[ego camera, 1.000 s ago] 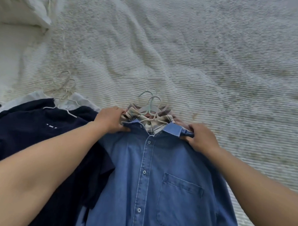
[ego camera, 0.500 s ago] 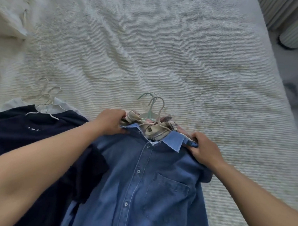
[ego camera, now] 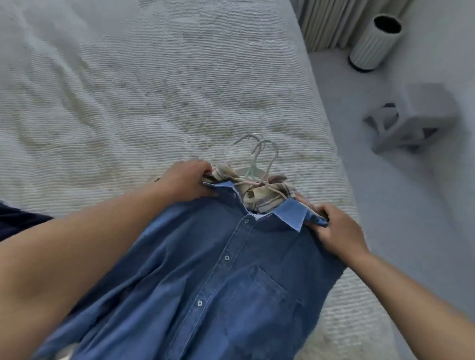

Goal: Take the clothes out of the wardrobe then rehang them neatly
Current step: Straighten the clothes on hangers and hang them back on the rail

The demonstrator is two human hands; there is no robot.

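Hangers (ego camera: 258, 164) — shoulders hidden under shirts (ego camera: 221, 274)

You look down on a wide bed under a cream ribbed textured bedspread (ego camera: 153, 81), lit softly and evenly. Right of it lies pale grey floor (ego camera: 433, 215), with pleated off-white curtains (ego camera: 327, 20), a ribbed white cylindrical bin (ego camera: 373, 41) and a grey boxy stool (ego camera: 413, 116).

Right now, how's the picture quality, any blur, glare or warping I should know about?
Head view: soft, even daylight, no glare or hard shadows; the denim shirt and both forearms smear toward the bottom edge; the grey box on the floor looks blurred; wide-angle bending tilts the bed edge and the ribbed cylinder.
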